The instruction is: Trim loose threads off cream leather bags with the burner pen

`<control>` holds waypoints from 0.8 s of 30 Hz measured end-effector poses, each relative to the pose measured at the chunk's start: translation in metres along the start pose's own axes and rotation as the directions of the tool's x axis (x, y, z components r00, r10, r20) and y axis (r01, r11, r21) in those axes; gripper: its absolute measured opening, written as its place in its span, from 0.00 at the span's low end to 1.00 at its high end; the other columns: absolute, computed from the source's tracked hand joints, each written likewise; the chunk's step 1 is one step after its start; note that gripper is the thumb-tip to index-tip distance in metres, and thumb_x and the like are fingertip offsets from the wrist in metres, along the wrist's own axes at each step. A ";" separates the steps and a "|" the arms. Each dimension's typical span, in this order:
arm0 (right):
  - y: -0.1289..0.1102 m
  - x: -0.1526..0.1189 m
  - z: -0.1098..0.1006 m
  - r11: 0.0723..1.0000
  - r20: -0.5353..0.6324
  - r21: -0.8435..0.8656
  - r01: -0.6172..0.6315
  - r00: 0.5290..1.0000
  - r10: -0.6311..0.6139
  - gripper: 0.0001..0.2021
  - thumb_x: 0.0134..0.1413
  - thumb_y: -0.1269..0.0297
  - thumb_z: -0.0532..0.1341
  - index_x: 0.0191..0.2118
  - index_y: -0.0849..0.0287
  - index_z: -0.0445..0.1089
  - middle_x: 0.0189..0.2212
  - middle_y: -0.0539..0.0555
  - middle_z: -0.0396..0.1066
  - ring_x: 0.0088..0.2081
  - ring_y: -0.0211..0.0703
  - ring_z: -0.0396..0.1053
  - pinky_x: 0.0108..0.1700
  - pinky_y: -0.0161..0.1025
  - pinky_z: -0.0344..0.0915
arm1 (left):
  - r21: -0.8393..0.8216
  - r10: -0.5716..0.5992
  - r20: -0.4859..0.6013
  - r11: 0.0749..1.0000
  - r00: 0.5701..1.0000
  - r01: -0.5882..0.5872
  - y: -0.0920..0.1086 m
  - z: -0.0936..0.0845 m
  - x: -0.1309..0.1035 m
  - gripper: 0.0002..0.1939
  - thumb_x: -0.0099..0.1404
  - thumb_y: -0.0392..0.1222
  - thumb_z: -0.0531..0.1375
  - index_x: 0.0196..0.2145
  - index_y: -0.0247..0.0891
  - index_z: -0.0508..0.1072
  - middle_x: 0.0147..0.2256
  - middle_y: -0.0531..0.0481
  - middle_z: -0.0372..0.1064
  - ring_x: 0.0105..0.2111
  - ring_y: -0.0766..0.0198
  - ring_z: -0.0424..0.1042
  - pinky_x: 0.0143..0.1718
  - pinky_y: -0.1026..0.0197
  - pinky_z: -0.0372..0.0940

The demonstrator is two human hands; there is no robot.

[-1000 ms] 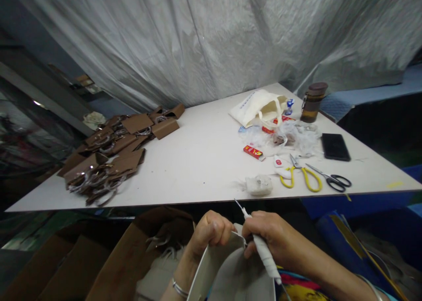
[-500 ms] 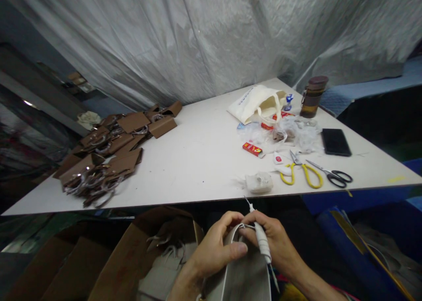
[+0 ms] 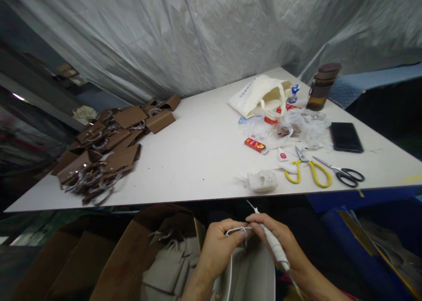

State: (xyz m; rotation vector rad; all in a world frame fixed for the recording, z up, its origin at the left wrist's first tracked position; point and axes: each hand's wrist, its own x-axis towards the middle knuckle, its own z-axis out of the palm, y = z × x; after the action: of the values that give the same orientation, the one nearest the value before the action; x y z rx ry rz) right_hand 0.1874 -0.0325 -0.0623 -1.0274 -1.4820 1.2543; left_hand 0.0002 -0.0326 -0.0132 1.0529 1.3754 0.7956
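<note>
My left hand [image 3: 217, 250] pinches the upper edge of a grey bag [image 3: 255, 270] between thumb and fingers. The bag hangs below the table's front edge, and its pale rim runs downward on both sides. My right hand [image 3: 290, 248] has an awl [image 3: 275, 244] with a white wrapped handle lying across it, its thin metal tip pointing up and left. That hand's fingertips meet the left ones at the bag's edge, where a thin white cord or thread [image 3: 235, 229] shows. What exactly the right fingertips pinch is hidden.
On the white table [image 3: 191, 160] lie brown bags [image 3: 130, 116] in a heap, yellow-handled scissors [image 3: 310, 167], black scissors [image 3: 346, 173], a white wrapped bundle [image 3: 263, 181], a phone [image 3: 346, 137], a bottle [image 3: 323, 87] and a cloth bag [image 3: 253, 96]. A cardboard box [image 3: 120, 252] holds grey bags.
The bag's top edge has tilted and opened out, with more of its inside showing. My right hand and the awl have shifted slightly right and down. The view has moved a little.
</note>
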 end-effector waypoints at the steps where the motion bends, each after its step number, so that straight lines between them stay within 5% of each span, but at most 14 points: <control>1: 0.004 -0.001 -0.003 0.999 -0.023 -0.016 0.033 0.999 -0.033 0.12 0.72 0.57 0.59 0.53 0.51 0.76 0.41 0.53 0.80 0.41 0.44 0.78 0.45 0.36 0.73 | -0.010 -0.009 -0.018 1.000 1.000 0.009 -0.001 0.001 0.001 0.11 0.58 0.42 0.70 0.35 0.32 0.85 0.34 0.42 0.80 0.35 0.56 0.75 0.38 0.58 0.67; 6: 0.008 0.009 -0.030 0.973 -0.156 -0.161 0.164 0.969 -0.190 0.17 0.72 0.55 0.58 0.59 0.51 0.75 0.45 0.56 0.79 0.44 0.47 0.78 0.47 0.39 0.75 | -0.008 -0.023 -0.125 1.000 0.992 0.022 -0.007 0.003 0.010 0.09 0.56 0.43 0.70 0.29 0.33 0.81 0.25 0.50 0.72 0.28 0.64 0.67 0.32 0.63 0.61; 13: 0.013 0.035 -0.056 0.961 -0.374 -0.269 -0.066 0.926 -0.041 0.12 0.71 0.52 0.59 0.45 0.55 0.74 0.32 0.51 0.77 0.33 0.44 0.77 0.37 0.37 0.74 | -0.095 -0.075 -0.141 0.994 0.987 0.062 -0.031 0.014 0.031 0.11 0.56 0.45 0.70 0.29 0.33 0.78 0.23 0.51 0.70 0.26 0.65 0.64 0.30 0.62 0.57; 18: 0.021 0.050 -0.062 0.927 -0.352 -0.372 0.045 0.917 -0.186 0.11 0.69 0.53 0.62 0.41 0.54 0.75 0.35 0.53 0.79 0.37 0.47 0.77 0.43 0.41 0.74 | 0.017 -0.037 -0.147 0.999 0.988 0.040 -0.023 0.024 0.037 0.09 0.59 0.44 0.68 0.28 0.35 0.78 0.23 0.51 0.69 0.26 0.63 0.65 0.30 0.62 0.58; 24: 0.020 0.064 -0.061 0.820 -0.247 -0.550 0.159 0.907 -0.341 0.09 0.72 0.58 0.59 0.43 0.56 0.74 0.35 0.57 0.79 0.37 0.49 0.77 0.43 0.45 0.73 | 0.327 0.196 -0.148 0.935 0.969 -0.139 -0.007 0.032 0.035 0.08 0.64 0.38 0.62 0.26 0.39 0.76 0.28 0.49 0.72 0.31 0.59 0.70 0.36 0.60 0.60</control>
State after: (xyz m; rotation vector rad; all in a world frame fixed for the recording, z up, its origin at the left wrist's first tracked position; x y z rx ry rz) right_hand 0.2320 0.0459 -0.0699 -1.2650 -1.6520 0.4495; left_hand 0.0338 -0.0065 -0.0356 1.3906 1.6181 0.8283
